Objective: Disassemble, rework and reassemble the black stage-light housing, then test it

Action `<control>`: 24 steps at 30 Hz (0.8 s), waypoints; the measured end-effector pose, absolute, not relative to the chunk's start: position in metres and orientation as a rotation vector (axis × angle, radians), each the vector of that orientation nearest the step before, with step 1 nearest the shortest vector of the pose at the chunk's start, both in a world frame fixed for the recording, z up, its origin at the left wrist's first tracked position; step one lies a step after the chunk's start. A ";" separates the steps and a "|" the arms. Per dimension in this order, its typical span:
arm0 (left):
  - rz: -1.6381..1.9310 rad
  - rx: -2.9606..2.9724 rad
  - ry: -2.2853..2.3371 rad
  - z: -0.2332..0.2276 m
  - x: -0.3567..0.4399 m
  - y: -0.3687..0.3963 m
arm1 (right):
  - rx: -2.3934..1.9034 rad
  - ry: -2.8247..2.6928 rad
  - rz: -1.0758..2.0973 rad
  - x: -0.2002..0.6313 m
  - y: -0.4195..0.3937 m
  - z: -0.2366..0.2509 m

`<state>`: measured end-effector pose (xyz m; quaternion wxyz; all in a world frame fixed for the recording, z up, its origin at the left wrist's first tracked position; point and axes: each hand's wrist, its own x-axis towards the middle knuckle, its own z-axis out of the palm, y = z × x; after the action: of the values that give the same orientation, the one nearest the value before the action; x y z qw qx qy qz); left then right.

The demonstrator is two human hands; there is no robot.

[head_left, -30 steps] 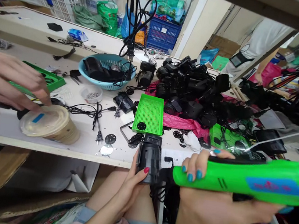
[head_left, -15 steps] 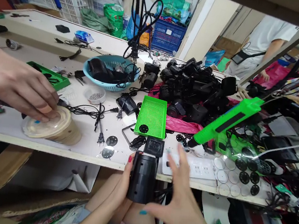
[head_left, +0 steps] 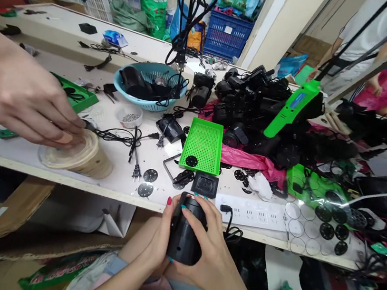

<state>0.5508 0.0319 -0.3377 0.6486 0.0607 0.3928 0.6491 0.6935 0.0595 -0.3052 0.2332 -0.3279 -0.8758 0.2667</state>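
Above my lap, at the bench's front edge, I hold a black cylindrical housing (head_left: 185,240) between both hands. My left hand (head_left: 161,236) is closed along its left side, thumb up near the top. My right hand (head_left: 213,244) wraps over its right side, fingers across the upper part and thumb low. Just beyond the housing lies a black square part (head_left: 205,185), in front of a green perforated tray (head_left: 204,141) with a black disc in it. A green electric screwdriver (head_left: 290,108) hangs over the bench to the right.
At left, another person's hand (head_left: 30,98) rests on the lid of a tan plastic cup (head_left: 97,160). A white power strip (head_left: 259,213) runs along the front edge. Behind are a blue basket (head_left: 145,102), a heap of black housings (head_left: 235,103) and clear rings (head_left: 297,227).
My right hand has come in from the right and closed on the housing. The green screwdriver has swung up and away. The view has shifted slightly.
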 end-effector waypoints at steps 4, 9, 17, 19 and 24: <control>1.426 0.238 1.035 -0.322 0.553 0.038 | -0.883 -2.373 0.757 0.695 0.061 -0.303; 1.381 0.298 1.079 -0.330 0.558 0.039 | -0.912 -2.362 0.762 0.696 0.060 -0.306; 1.372 0.312 1.030 -0.340 0.544 0.032 | -0.957 -2.299 1.021 0.713 0.063 -0.292; 1.380 0.156 0.954 -0.343 0.543 0.032 | -0.990 -2.263 0.986 0.715 0.065 -0.285; 1.361 -0.007 0.848 -0.353 0.543 0.028 | -1.123 -2.093 0.776 0.724 0.095 -0.282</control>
<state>0.5428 0.0277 -0.3529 0.6953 -0.0030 0.3801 0.6100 0.7237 0.0952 -0.2820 0.3160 -0.4264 -0.7947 0.2946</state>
